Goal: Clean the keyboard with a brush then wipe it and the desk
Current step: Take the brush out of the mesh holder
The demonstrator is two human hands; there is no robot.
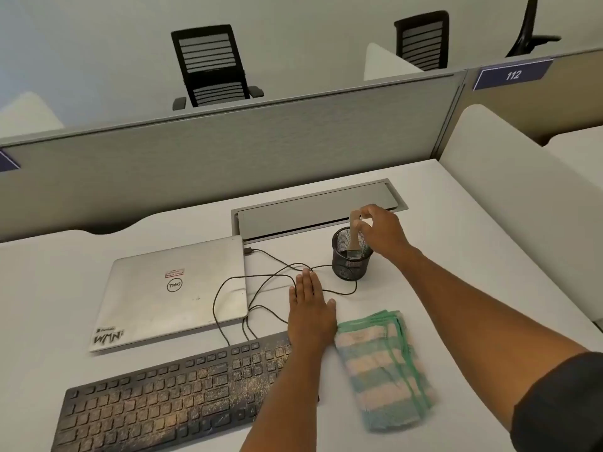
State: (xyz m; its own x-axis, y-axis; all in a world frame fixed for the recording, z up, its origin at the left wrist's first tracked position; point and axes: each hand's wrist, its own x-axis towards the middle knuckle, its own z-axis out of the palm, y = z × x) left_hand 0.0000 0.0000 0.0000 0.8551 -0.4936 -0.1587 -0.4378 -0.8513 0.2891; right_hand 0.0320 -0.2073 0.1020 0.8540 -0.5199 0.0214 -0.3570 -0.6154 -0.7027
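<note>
A black keyboard (156,399) dusted with pale crumbs lies at the front of the white desk (473,288). My left hand (310,308) rests flat on the desk just beyond the keyboard's right end, fingers straight. A wooden-handled brush (354,236) stands in a black mesh cup (350,257), bristles down. My right hand (381,231) reaches over the cup and pinches the top of the brush handle. A folded green and peach striped cloth (381,367) lies to the right of the keyboard.
A closed silver laptop (169,291) sits behind the keyboard, with black cables (261,288) looping between it and the cup. A grey cable hatch (313,210) is set in the desk. Grey partitions (228,151) border the desk at the back and right.
</note>
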